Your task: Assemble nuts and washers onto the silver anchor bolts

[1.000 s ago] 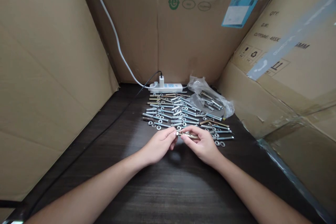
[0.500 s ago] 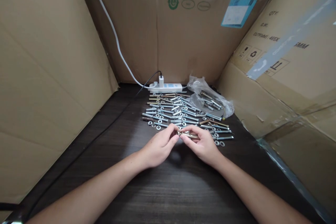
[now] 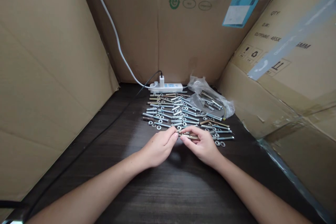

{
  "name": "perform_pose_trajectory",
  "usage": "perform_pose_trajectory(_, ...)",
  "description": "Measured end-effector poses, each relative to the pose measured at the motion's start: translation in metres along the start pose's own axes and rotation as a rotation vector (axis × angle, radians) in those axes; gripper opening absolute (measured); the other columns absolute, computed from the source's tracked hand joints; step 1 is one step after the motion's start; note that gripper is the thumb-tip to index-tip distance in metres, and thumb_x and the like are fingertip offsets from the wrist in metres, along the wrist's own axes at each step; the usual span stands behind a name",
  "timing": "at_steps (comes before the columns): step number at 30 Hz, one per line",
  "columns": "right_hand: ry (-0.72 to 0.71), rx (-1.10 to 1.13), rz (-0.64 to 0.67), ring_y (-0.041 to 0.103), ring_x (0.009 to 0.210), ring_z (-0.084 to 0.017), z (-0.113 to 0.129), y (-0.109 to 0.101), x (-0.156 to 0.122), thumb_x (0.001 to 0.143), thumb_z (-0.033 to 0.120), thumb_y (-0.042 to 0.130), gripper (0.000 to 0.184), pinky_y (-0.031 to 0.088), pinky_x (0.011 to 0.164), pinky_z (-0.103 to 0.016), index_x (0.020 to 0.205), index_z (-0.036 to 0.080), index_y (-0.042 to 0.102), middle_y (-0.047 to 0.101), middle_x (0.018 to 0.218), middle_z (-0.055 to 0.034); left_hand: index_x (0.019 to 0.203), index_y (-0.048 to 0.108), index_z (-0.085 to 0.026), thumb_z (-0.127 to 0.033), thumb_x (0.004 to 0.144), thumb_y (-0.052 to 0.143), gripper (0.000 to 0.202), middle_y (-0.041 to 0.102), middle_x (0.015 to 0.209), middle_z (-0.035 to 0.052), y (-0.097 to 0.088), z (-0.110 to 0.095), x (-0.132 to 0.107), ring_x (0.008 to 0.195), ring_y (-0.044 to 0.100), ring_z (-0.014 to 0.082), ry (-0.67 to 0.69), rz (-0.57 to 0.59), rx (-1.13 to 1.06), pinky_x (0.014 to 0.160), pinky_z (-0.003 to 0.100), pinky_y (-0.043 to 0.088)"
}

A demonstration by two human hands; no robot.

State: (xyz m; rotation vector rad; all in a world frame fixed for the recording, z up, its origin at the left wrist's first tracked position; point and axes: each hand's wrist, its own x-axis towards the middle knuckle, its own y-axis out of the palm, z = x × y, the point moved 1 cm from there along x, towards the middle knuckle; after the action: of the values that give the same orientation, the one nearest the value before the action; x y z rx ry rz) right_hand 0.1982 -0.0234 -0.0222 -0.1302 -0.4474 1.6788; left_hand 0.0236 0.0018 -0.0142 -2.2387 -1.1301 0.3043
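The left hand is pinching the near tip of a brass-coloured bolt between thumb and forefinger, and the right hand is closing its fingers around the shank from the other side. The bolt is lying level between the two hands, just above the desk and at the near edge of the spread of hardware.

Being steel, it looks stiff and solid, small enough to feel light, and probably smooth and a little slippery along the plain part. The threaded end and the head seem the surest places to grip, with the fingertips rather than the palm. Nothing about it looks fragile.

Just beyond the fingertips, loose bolts are lying in rough rows with small washers or nuts scattered among them. I am counting one bolt in the hands and several dozen on the desk, too many and too small to number exactly. Beyond the right hand, one clear plastic bag is holding a few more. Farther past both hands, one white power strip is sitting against the cardboard boxes.
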Motion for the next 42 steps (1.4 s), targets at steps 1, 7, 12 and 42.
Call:
perform_pose_trajectory(1, 0.001, 0.000, 0.002, 0.062, 0.063, -0.013, 0.0001, 0.0000, 0.0000, 0.080, 0.033, 0.061, 0.021, 0.051, 0.054, -0.021, 0.092, 0.016, 0.063, 0.066, 0.079, -0.0038, 0.074, 0.038, -0.019, -0.035, 0.096, 0.025, 0.030, 0.045, 0.070, -0.0024, 0.0008, 0.0002, 0.0008, 0.065, 0.043, 0.0120, -0.003, -0.001, -0.039, 0.061, 0.024, 0.034)
perform_pose_trajectory(7, -0.009, 0.000, 0.011, 0.062, 0.064, -0.013, 0.0015, 0.0000, -0.0002, 0.080, 0.033, 0.061, 0.021, 0.052, 0.054, -0.021, 0.093, 0.016, 0.063, 0.066, 0.080, -0.0037, 0.070, 0.039, -0.018, -0.036, 0.093, 0.032, 0.030, 0.044, 0.067, -0.0029, 0.0029, 0.0000, 0.0036, 0.063, 0.039, 0.0117, -0.056, -0.048, -0.060, 0.058, 0.024, 0.031)
perform_pose_trajectory(12, -0.043, -0.053, -0.001, 0.059, 0.057, -0.011, 0.0033, -0.0009, -0.0008, 0.080, 0.032, 0.061, 0.021, 0.050, 0.049, -0.020, 0.094, 0.017, 0.063, 0.065, 0.076, -0.0030, 0.066, 0.039, -0.017, -0.037, 0.090, 0.034, 0.031, 0.039, 0.062, -0.0035, 0.0029, 0.0010, 0.0055, 0.060, 0.036, 0.0112, -0.109, -0.075, -0.244, 0.056, 0.023, 0.031)
perform_pose_trajectory(42, 0.012, 0.066, -0.012, 0.064, 0.068, -0.014, 0.0016, -0.0025, 0.0026, 0.080, 0.034, 0.061, 0.020, 0.054, 0.059, -0.023, 0.091, 0.016, 0.059, 0.066, 0.078, -0.0027, 0.109, 0.047, -0.022, -0.032, 0.093, 0.036, 0.021, 0.054, 0.074, -0.0033, -0.0018, -0.0071, -0.0020, 0.064, 0.051, 0.0124, 0.018, -0.080, 0.063, 0.061, 0.023, 0.036)
